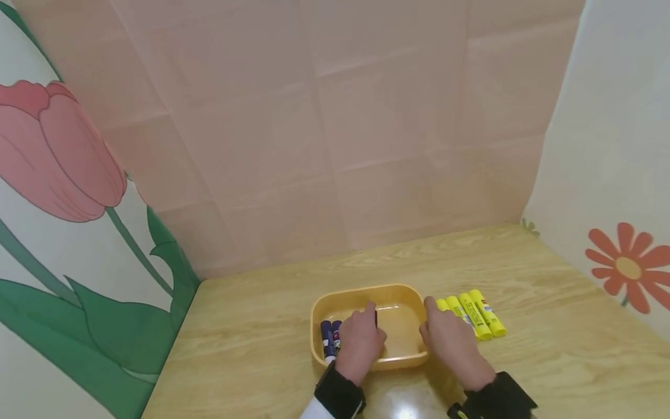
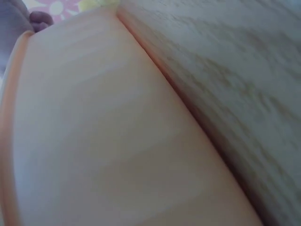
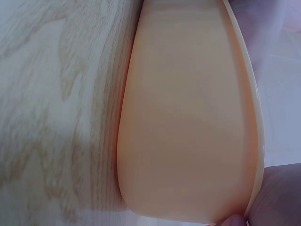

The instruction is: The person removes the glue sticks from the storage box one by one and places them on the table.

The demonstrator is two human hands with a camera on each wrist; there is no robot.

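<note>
A shallow yellow-orange plastic tray (image 1: pixel 398 364) sits on the wooden table. My left hand (image 1: pixel 361 337) is over its middle, the fingers bent around a slim dark stick (image 1: pixel 376 318), mostly hidden by the hand. Left of that hand, two dark blue sticks with white ends, which look like glue sticks (image 1: pixel 327 337), lie side by side in the tray. My right hand (image 1: pixel 452 343) pinches the tray's right rim. In the right wrist view a fingertip (image 3: pixel 233 221) touches the rim from outside. The left wrist view is mostly filled by the tray's outer wall (image 2: pixel 108 122).
Several yellow glue sticks (image 1: pixel 475 316) lie in a row on the table, right of the tray and partly behind my right hand. A pinkish sheet (image 1: pixel 335 128) hangs behind the table (image 1: pixel 246 337). Flower-printed panels flank both sides.
</note>
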